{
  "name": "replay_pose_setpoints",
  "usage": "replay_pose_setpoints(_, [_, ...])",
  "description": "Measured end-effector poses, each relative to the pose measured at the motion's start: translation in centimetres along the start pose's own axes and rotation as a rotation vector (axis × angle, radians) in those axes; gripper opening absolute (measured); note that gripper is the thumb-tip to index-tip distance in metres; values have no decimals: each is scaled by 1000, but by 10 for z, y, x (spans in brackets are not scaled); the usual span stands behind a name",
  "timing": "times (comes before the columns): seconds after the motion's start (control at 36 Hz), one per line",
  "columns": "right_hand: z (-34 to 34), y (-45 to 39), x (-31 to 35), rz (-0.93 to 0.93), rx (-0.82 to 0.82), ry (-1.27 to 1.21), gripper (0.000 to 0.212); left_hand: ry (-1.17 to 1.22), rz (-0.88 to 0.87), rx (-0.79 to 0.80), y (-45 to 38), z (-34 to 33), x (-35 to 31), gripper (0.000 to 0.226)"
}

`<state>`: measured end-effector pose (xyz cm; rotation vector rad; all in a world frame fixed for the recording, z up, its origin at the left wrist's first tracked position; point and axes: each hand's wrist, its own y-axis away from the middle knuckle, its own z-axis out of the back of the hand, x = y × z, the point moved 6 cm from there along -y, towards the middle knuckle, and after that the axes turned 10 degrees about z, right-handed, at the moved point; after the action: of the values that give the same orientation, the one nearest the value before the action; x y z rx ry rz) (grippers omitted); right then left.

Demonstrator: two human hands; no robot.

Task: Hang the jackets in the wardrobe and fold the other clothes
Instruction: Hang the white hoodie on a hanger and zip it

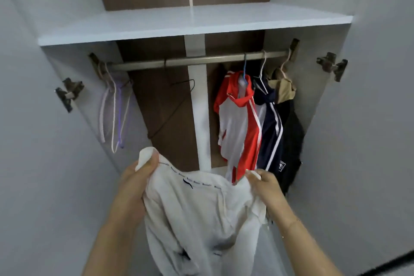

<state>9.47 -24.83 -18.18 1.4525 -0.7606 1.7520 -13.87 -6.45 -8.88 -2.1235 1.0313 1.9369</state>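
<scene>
Up front, the open wardrobe shows a white flat shelf [195, 23] across its top, and under it a grey metal rail [179, 61] runs from the left bracket to the right one. At the rail's left end hang a few bare thin hangers, white and pale purple [114, 110], close against the left wall, and a little further along a bare black wire hanger [179, 96] hangs tilted in front of the brown back panel. Below these, the left hand [136, 184] grips one upper corner of an off-white cloth garment with a line of small dark print near its top edge [197, 219]; the thumb and curled fingers [150, 161] pinch the fabric, which bunches above them. The garment is held up in front of the wardrobe, below the rail, and its body drops out of view at the bottom edge. A white upright strip [199, 107] runs down the middle of the back panel. Toward the rail's right end hang three jackets side by side, touching: a red and white jacket on a blue hanger [239, 119], a navy jacket with white stripes on a white hanger [271, 130], and, nearest the right wall, a dark jacket with a tan hood [289, 123]. The right hand [266, 188] pinches the garment's other upper corner, fingers curled over the cloth, just below the red jacket's hem. A metal hinge [331, 66] sits on the right door.
</scene>
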Motion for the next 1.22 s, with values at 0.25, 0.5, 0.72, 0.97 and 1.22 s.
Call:
replay_pose_setpoints(0.25, [-96, -133, 4, 133, 437, 550, 21, 96, -32, -197, -65, -1, -34, 44])
replay_pose_setpoints(0.5, [-214, -241, 105, -6, 448, -240, 56, 4, -3, -247, -104, -21, -45, 40])
replay_pose_setpoints(0.72, [-279, -295, 138, -224, 481, -550, 57, -313, 44, -214, -107, -29, -28, 33])
replay_pose_setpoints(0.97, [-255, -315, 138, -150, 365, -471, 22, -420, -156, -416, -110, -18, -34, 54])
replay_pose_setpoints(1.22, [-199, -316, 165, 104, 464, -256, 40, -267, -110, -313, -112, -9, -31, 31])
